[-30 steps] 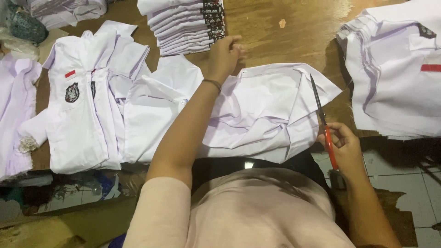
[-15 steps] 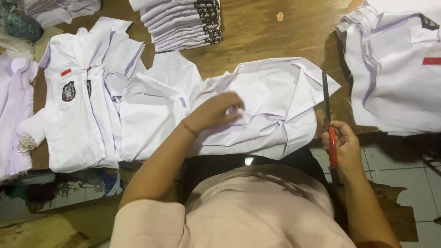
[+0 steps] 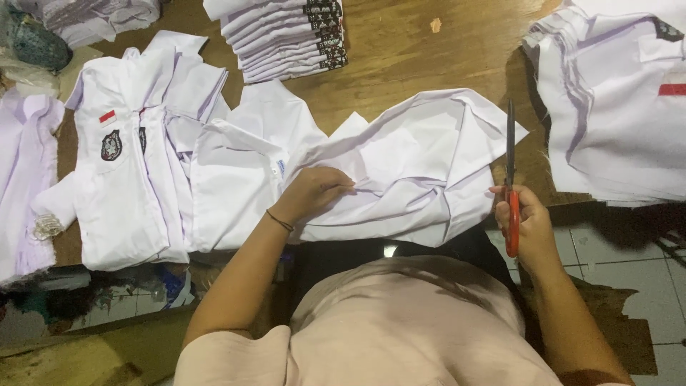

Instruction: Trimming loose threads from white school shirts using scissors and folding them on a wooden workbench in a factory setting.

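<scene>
A crumpled white shirt (image 3: 421, 154) lies on the wooden table (image 3: 400, 50) in front of me. My left hand (image 3: 313, 191) rests on its near left part, fingers pinching a fold of the cloth. My right hand (image 3: 525, 225) is off the table's near edge, gripping red-handled scissors (image 3: 510, 179) whose closed blades point away from me along the shirt's right edge.
A pile of white shirts with badges (image 3: 136, 150) lies at the left. A neat stack of folded shirts (image 3: 286, 32) stands at the back. Another heap of white shirts (image 3: 622, 107) fills the right. Tiled floor (image 3: 629, 271) shows below the table edge.
My left hand has come back from the far side of the table and settled on the shirt's near left part. The right hand with the scissors has barely moved.
</scene>
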